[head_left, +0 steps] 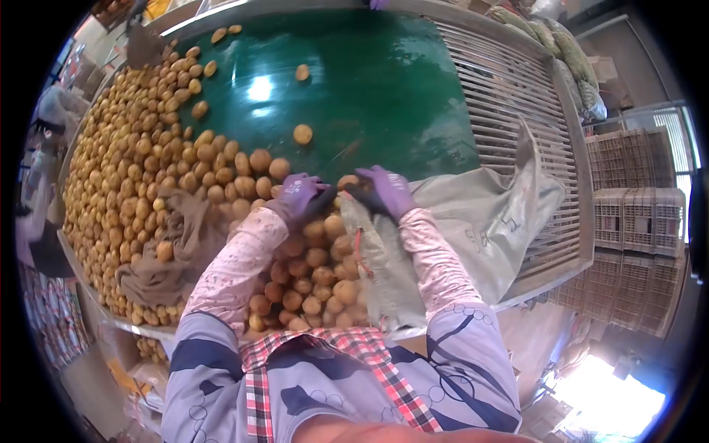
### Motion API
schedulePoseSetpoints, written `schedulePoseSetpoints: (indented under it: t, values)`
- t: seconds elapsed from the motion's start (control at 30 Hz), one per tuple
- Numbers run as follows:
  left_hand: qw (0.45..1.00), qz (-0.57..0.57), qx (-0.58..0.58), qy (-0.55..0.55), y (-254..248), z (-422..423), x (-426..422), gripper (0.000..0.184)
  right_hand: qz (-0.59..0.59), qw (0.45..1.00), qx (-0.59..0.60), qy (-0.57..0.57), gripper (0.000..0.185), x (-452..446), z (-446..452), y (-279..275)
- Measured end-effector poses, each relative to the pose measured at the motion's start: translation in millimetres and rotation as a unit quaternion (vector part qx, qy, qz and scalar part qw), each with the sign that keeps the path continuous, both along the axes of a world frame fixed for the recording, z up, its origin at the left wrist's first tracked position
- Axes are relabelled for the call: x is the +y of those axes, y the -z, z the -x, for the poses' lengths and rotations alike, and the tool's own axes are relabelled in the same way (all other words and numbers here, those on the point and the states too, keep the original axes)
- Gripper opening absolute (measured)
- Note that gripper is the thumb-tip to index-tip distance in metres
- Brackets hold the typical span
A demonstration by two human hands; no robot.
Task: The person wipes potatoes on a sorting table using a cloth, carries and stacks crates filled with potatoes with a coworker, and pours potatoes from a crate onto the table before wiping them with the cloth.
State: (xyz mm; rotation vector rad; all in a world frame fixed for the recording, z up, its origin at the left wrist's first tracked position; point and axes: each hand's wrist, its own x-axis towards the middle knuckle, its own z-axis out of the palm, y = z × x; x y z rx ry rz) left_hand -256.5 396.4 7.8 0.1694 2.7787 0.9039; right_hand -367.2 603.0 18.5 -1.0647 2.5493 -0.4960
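Both of my hands wear purple gloves with dark palms and reach over a heap of round, yellow-brown potatoes (314, 257) in front of me. My left hand (299, 196) is closed low over the heap's far edge; what its curled fingers hold is hidden. To its right, my right hand (385, 192) has fingers and thumb around one potato (347, 181). A pale grey-green woven sack (473, 225) spreads under my right forearm, its edge beside the right thumb. Beyond my hands lies a green sorting surface (369, 88) with a few loose potatoes on it.
A large pile of potatoes (118, 192) covers the left side, with a brown cloth (181, 244) on it. A slatted metal rack (509, 96) borders the right. Stacked crates (639, 214) and full sacks (565, 52) stand beyond. Another person's purple glove (378, 4) shows at the far edge.
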Motion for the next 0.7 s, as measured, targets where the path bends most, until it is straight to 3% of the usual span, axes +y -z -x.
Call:
schedulePoseSetpoints:
  t: [0.07, 0.13, 0.17, 0.2, 0.27, 0.3, 0.33, 0.37, 0.4, 0.43, 0.47, 0.5, 0.53, 0.57, 0.6, 0.67, 0.7]
  values:
    - [0.998, 0.062, -0.007, 0.017, -19.5, -38.1, -10.3, 0.036, 0.013, 0.998, -0.064, 0.02, 0.047, -21.8, -40.7, -0.1]
    - [0.998, 0.06, 0.006, -0.008, -29.2, -66.3, -21.8, 0.036, -0.033, 0.999, -0.01, 0.002, 0.038, -33.6, -77.2, -26.1]
    - [0.997, 0.051, 0.039, 0.032, -32.5, -78.3, -31.9, 0.036, -0.105, 0.994, -0.005, 0.014, 0.04, -43.6, -94.2, -30.1]
    - [0.994, 0.041, 0.071, 0.072, -31.8, -89.7, -41.4, 0.036, -0.032, 0.999, 0.032, 0.009, 0.04, -32.0, -104.3, -28.5]
    - [0.992, 0.056, 0.1, -0.046, -26.0, -105.6, -40.9, 0.035, 0.124, 0.986, 0.111, -0.003, 0.041, -14.7, -121.4, -14.0]
    - [0.983, 0.072, 0.146, -0.082, -28.9, -115.5, -37.1, 0.035, 0.253, 0.967, 0.009, 0.011, 0.04, 7.1, -106.8, -16.4]
    - [0.97, 0.088, 0.191, -0.119, -30.7, -122.0, -35.9, 0.035, 0.173, 0.968, 0.178, 0.031, 0.044, 39.3, -89.7, -27.7]
    - [0.968, 0.072, 0.203, -0.132, -20.9, -120.7, -34.1, 0.039, 0.133, 0.962, 0.18, 0.158, 0.048, 79.4, -81.1, -52.8]
    - [0.971, 0.03, 0.21, -0.111, -37.2, -115.8, -20.0, 0.042, 0.148, 0.937, 0.244, 0.201, 0.051, 109.0, -59.8, -81.3]
    - [0.972, -0.015, 0.217, -0.09, -61.4, -108.9, 6.2, 0.046, 0.082, 0.925, 0.24, 0.282, 0.067, 150.1, -46.5, -96.3]
    - [0.969, -0.05, 0.237, -0.046, -83.2, -105.9, 32.5, 0.054, 0.008, 0.907, 0.228, 0.355, 0.083, 191.3, -33.5, -111.2]
    - [0.967, -0.025, 0.252, 0.038, -102.7, -99.3, 59.4, 0.059, -0.055, 0.846, 0.274, 0.455, 0.076, 215.5, -27.9, -99.6]
    - [0.966, -0.073, 0.23, 0.091, -102.7, -97.2, 92.8, 0.063, -0.113, 0.773, 0.295, 0.549, 0.07, 239.3, -22.7, -88.5]
    - [0.959, -0.067, 0.203, 0.184, -102.4, -98.0, 119.0, 0.063, -0.126, 0.762, 0.281, 0.569, 0.072, 275.6, -6.4, -63.3]
    - [0.916, -0.113, 0.319, 0.214, -102.4, -106.7, 139.6, 0.062, -0.093, 0.776, 0.276, 0.56, 0.074, 314.2, 16.1, -10.7]
    - [0.931, -0.066, 0.256, 0.253, -78.3, -123.5, 166.8, 0.05, 0.087, 0.838, 0.303, 0.446, 0.078, 401.4, 81.5, 127.3]
    - [0.938, -0.051, 0.238, 0.244, -55.0, -129.5, 172.0, 0.045, -0.09, 0.886, 0.117, 0.44, 0.057, 331.7, 41.7, 40.3]
